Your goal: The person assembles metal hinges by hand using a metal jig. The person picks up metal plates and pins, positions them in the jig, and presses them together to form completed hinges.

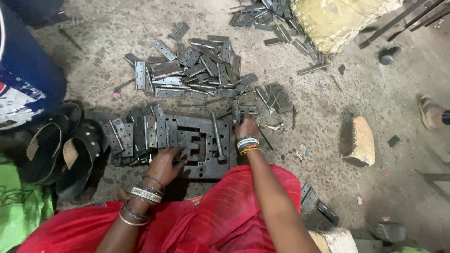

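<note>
Nearest the camera: red cloth over the person's lap, bangles on both wrists.

Left hand rests palm down on the near left edge of the dark steel jig block, fingers curled over a cut-out in it. Can't tell whether the grip has anything in it; nothing is visible between the fingers.

Right hand sits at the block's far right corner, fingertips pinched down among the loose hinge leaves there. Grip looks closed on a small metal piece, but the piece itself is hidden under the fingers.

A steel pin with a round head lies along the block's top, between the two hands and just left of the right hand. The block sits on the concrete floor, directly in front of the lap.

A row of hinge leaves is stacked edge to edge on the block's left part, touching it. Left of those: a pair of black sandals, then green cloth.

Right of the block, well apart: a chunk of stone.

Further out: a big scattered pile of hinge leaves on the floor, a second pile near a yellowish sack, thin rods at top right. Another person's sandalled foot is at the right edge.
</note>
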